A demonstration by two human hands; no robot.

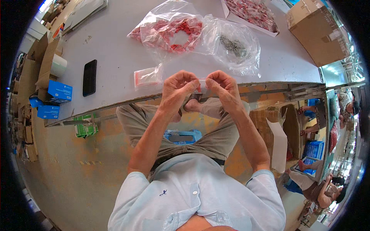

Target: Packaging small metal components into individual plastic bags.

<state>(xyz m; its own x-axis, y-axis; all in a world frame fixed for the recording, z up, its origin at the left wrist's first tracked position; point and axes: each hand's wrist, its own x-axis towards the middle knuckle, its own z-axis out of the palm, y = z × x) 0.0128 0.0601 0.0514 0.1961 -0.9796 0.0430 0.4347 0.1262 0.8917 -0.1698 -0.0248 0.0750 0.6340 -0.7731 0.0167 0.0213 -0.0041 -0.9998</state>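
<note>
Both my hands meet at the table's front edge, each pinching one side of a small clear zip bag. My left hand grips its left upper corner between thumb and fingertips. On the other corner, my right hand holds it the same way. Whether anything lies inside the bag is too small to tell. Just left of my hands lies a stack of small clear zip bags with red edges. Beyond them is a large clear bag of red pieces, and beside it a clear bag with thin metal parts.
A white box of red packets stands at the back, near a brown carton on the right. A black phone and blue boxes lie left. An open carton stands below right. Other people sit far right.
</note>
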